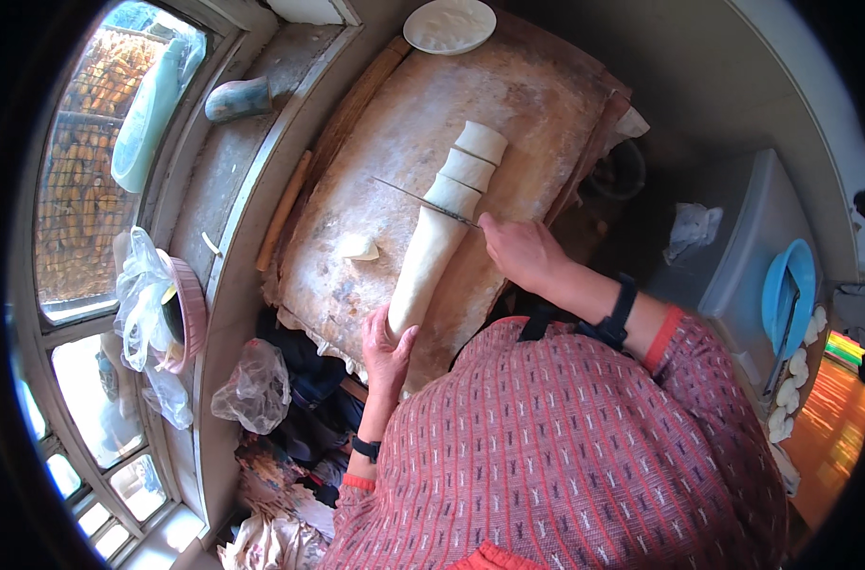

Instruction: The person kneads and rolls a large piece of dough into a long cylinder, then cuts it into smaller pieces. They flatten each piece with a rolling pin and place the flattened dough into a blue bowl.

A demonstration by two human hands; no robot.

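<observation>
A long roll of white dough (pixel 425 249) lies across a floured board (pixel 347 206). Its far end is cut into several thick pieces (pixel 467 167) that still sit in line, close against each other. My right hand (pixel 521 249) grips a knife (pixel 422 201), its handle hidden in the fist. The thin blade lies crosswise over the dough, just nearer to me than the cut pieces; how deep it sits I cannot tell. At the near end of the roll, my left hand (pixel 387 342) cups the dough between thumb and fingers. A small dough scrap (pixel 361 247) rests left of the roll.
A white bowl of flour (pixel 450 27) stands at the board's far end. Along the left edge lie a rolling pin (pixel 284 210) and a bundle of straw-like stalks (pixel 358 110). A pink basket (pixel 188 310) is on the windowsill. At right are a blue basin (pixel 788 296) and several dough pieces (pixel 788 392).
</observation>
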